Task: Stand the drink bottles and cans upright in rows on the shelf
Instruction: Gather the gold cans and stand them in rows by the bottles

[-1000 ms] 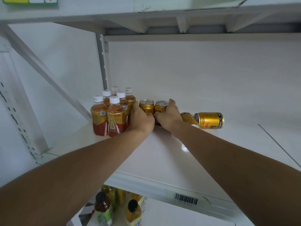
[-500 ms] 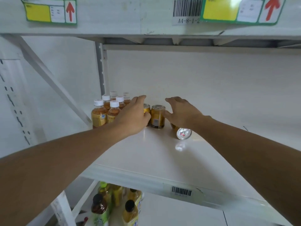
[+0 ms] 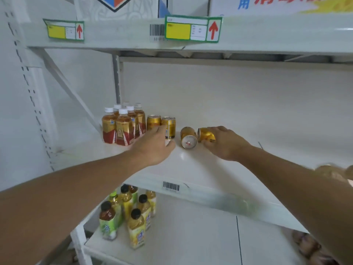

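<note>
Head view, shelf (image 3: 238,169) bare rightward, right hand (image 3: 225,143) gripping toppled gold can (image 3: 206,135), left hand (image 3: 154,148) spread beside upright cans (image 3: 161,125), label writing unreadable

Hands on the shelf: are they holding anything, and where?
The right hand grips a lying gold can round its side. The left hand holds nothing.

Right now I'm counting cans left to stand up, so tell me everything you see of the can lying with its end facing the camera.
The fallen can is gold, looks metal, and lies on its side on the white shelf, its silvery round end toward the camera. It sits between the upright cans and the second fallen can, close beside or touching the latter. Neither hand touches it.
</note>
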